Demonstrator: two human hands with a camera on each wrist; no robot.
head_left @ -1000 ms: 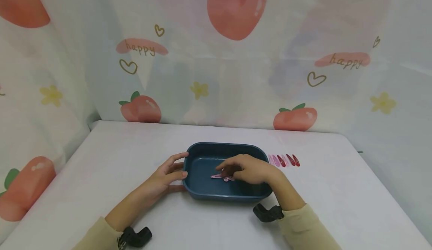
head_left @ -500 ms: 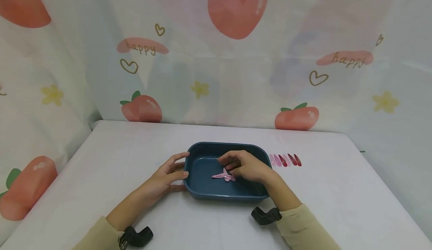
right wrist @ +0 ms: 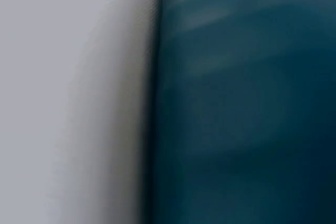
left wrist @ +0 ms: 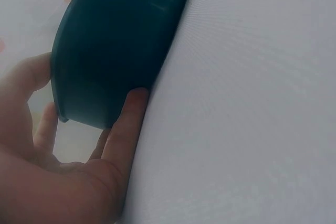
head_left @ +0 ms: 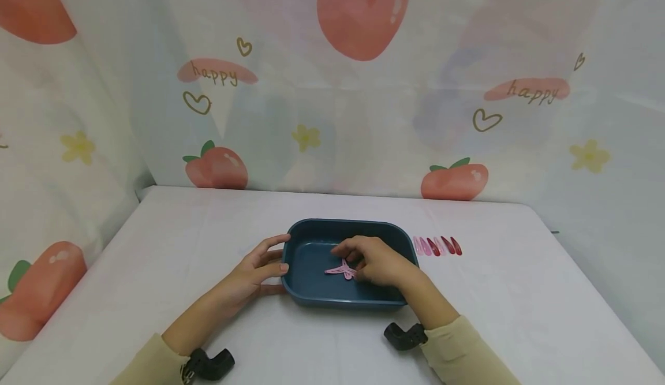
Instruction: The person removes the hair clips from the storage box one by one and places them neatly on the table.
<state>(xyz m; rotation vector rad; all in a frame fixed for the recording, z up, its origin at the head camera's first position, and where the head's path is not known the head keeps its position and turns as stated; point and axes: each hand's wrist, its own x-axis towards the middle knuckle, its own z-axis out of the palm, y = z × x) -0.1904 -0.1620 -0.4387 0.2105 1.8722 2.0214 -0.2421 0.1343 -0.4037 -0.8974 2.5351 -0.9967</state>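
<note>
A dark blue rectangular tray (head_left: 322,303) stands on the table. My left hand (head_left: 250,269) touches its left end with fingers spread; the left wrist view shows the fingertips against the outer wall (left wrist: 100,77) and the rim. My right hand (head_left: 379,261) is inside the tray with bent fingers, index finger and thumb apart. Its thumb is at the right end of a small crossed pile of pink snap hair clips (head_left: 340,269) on the tray floor. The fingers' undersides are hidden, so a pinched clip cannot be made out. The right wrist view has only the blurred tray wall (right wrist: 236,114).
Right of the tray, several pink and red snap hair clips (head_left: 435,246) lie in a row on the white tabletop (head_left: 208,223). Behind the table hangs a printed cloth (head_left: 363,113). Each wrist wears a black camera mount (head_left: 405,336).
My right hand has shifted slightly left and down over the pile, and its fingers have moved, uncovering more of the pink clips than one second ago. The left hand and tray have stayed put.
</note>
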